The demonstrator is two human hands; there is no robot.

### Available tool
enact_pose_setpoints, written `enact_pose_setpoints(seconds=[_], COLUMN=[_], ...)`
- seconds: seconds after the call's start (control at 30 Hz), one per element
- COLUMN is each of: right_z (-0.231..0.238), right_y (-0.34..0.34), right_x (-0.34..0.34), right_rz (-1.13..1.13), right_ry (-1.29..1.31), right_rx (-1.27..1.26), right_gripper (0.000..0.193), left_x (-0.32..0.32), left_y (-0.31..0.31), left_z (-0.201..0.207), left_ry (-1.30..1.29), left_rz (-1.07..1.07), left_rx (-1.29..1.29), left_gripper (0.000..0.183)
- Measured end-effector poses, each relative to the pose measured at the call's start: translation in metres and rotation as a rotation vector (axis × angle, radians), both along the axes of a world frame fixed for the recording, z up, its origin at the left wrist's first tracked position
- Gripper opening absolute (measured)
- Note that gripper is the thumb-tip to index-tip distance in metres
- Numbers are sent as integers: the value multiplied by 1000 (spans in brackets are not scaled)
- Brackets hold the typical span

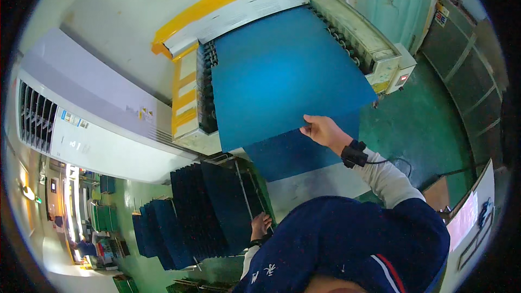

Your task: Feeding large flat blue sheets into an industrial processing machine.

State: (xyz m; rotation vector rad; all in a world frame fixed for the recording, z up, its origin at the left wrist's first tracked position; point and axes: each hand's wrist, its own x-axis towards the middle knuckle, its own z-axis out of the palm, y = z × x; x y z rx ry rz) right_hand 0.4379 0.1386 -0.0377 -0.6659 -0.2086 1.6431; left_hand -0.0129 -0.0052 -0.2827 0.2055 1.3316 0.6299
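Note:
A large, flat blue panel (282,65) lies on the roller conveyor, its near edge overhanging the front end. My right hand (324,131) pinches that near edge between thumb and fingers. A second, darker blue panel (293,154) shows just below it. Down at the left, my left hand (261,224) has curled fingers beside a rack of upright dark blue panels (220,201). It is next to the rack's metal bar (242,187) and the nearest panel's edge; what its fingers hold, if anything, is too small to make out.
Roller rails (358,32) flank the panel, with yellow tape on the machine frame (184,97). A tall white air conditioner (108,130) stands at the left. A grey panelled partition (467,65) and a board with papers (472,211) are at the right. The floor (423,130) is green.

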Motion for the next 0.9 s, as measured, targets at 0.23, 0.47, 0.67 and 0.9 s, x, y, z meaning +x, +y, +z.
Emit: enact_pose_setpoints(seconds=[0.23, 0.47, 0.67, 0.9], right_z=[-7, -17, -23, -25], right_y=[20, 10, 14, 20], right_x=[2, -1, 5, 7], right_rz=[27, -34, -61, -46], right_ry=[-44, -45, -43, -73], right_rx=[-8, -95, -91, -96], right_gripper=[10, 12, 11, 8], left_x=[-4, -6, -13, 1], left_y=[-12, -15, -19, -17], left_z=[-4, -8, -28, -12], left_ry=[192, 194, 174, 255], left_rz=[-1, 13, 11, 13], left_rx=[-33, -53, -58, -48], left_gripper=[25, 27, 28, 30])
